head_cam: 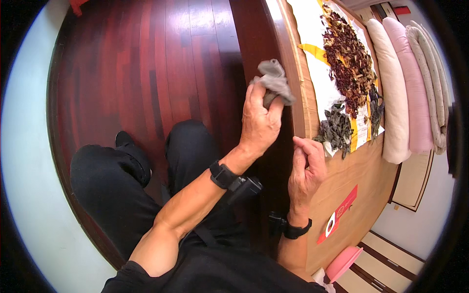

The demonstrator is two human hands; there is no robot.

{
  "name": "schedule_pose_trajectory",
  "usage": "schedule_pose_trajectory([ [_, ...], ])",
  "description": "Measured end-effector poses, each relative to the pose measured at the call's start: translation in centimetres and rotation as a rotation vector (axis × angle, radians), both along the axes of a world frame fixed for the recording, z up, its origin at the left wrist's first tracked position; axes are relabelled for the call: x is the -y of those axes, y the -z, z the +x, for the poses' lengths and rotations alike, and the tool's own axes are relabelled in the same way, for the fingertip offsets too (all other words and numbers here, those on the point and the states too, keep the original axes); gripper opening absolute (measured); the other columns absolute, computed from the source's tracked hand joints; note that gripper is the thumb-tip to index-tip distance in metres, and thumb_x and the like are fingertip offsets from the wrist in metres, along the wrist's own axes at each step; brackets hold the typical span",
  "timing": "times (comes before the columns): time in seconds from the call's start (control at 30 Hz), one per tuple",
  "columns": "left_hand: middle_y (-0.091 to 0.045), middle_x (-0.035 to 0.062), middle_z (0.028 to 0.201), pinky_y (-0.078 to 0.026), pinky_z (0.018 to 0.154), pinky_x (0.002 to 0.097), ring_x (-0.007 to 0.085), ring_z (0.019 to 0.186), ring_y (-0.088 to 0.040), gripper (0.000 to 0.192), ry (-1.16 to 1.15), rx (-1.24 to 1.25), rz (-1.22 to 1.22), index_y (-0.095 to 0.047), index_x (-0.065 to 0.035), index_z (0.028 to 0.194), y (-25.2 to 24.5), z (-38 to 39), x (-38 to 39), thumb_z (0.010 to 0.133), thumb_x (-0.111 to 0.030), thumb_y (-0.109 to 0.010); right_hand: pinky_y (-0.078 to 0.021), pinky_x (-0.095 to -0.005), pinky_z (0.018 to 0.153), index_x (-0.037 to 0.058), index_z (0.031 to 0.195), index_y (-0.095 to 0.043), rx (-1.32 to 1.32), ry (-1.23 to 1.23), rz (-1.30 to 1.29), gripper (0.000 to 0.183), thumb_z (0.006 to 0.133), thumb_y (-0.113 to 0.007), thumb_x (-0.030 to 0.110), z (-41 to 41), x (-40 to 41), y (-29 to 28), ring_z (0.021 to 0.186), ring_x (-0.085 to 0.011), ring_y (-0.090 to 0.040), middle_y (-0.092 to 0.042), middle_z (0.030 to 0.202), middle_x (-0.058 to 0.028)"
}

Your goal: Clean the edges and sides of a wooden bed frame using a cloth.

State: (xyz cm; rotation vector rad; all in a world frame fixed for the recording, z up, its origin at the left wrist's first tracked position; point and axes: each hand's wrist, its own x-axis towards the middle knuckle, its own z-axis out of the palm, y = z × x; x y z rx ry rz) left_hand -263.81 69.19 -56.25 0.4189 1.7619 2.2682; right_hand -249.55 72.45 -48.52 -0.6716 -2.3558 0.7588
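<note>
A crumpled grey cloth (274, 82), slightly blurred, is gripped in my left hand (262, 121) beside the dark wooden side of a raised board platform. To the right of it and lower, my right hand (307, 170) rests at the platform's edge (299, 117), fingers curled and thumb against the index finger, with nothing visible in them. Past the edge, dried dark red-brown plant pieces (348, 58) lie spread on white and yellow sheets (317, 78). A heap of grey-green dried leaves (335, 126) sits at the near end of the sheets. Both wrists wear black straps.
Rolled or folded bedding in cream (390, 91), pink (412, 84) and patterned grey (427, 73) lies along the platform's far side. A red paper item (342, 210) rests on the boards, and a pink basin (342, 263) stands at lower right. Dark red floorboards (146, 73) extend to the left.
</note>
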Motion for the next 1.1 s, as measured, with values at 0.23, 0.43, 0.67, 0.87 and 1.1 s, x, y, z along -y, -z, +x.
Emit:
schedule_pose_trajectory([
  [0.23,-0.057,0.0134,0.107,-0.05,0.085,0.0393,0.0299,0.096,-0.06,0.027,-0.09,-0.305,-0.12,-0.066,-0.0073,0.123,-2.7,0.2,0.5,0.096,-0.006,-0.069,-0.0533,-0.0315,0.079,-0.0023,0.11,-0.074,-0.062,-0.028,-0.05,0.017,0.097,-0.064,-0.008,-0.2,0.1,-0.3,0.091,-0.0217,-0.067,-0.07,0.103,-0.0123],
  [0.43,-0.056,0.016,0.103,-0.052,0.08,0.0405,0.033,0.093,-0.062,0.029,0.005,-0.346,-0.19,-0.069,-0.0063,0.112,-3.7,3.9,2.9,0.084,-0.001,-0.07,-0.0515,-0.0307,0.085,-0.0004,0.123,-0.068,-0.224,0.138,-0.144,0.022,0.104,-0.059,0.002,0.7,0.1,0.5,0.1,-0.0193,-0.063,-0.066,0.114,-0.0112],
  [0.67,-0.058,0.0224,0.107,-0.054,0.086,0.0471,0.0423,0.099,-0.064,0.033,0.342,-0.267,-0.295,-0.066,0.0003,0.118,-6.6,7.1,6.0,0.087,-0.01,-0.067,-0.0534,-0.04,0.094,-0.0024,0.141,-0.06,-0.128,0.155,0.02,0.039,0.102,-0.061,0.004,1.7,1.5,-0.9,0.112,-0.03,-0.062,-0.061,0.13,-0.0195],
  [0.87,-0.054,0.0269,0.122,-0.042,0.111,0.0496,0.0466,0.118,-0.054,0.077,0.67,-0.224,-0.204,-0.032,0.002,0.159,-7.8,6.5,8.9,0.087,-0.004,-0.06,-0.0445,-0.0481,0.112,-0.0041,0.151,-0.051,0.105,0.101,0.062,0.057,0.098,-0.066,0.009,4.1,2.9,-3.1,0.134,-0.043,-0.053,-0.051,0.149,-0.0291],
  [1.1,-0.068,0.0171,0.122,-0.06,0.093,0.0382,0.0253,0.115,-0.069,0.066,0.626,0.123,-0.074,-0.049,-0.0025,0.15,-6.1,1.6,7.9,0.088,0.003,-0.072,-0.0351,-0.0501,0.122,-0.0051,0.157,-0.041,0.398,-0.037,0.191,0.075,0.092,-0.074,0.014,1.2,2.3,-4.6,0.149,-0.0461,-0.042,-0.039,0.161,-0.0309],
])
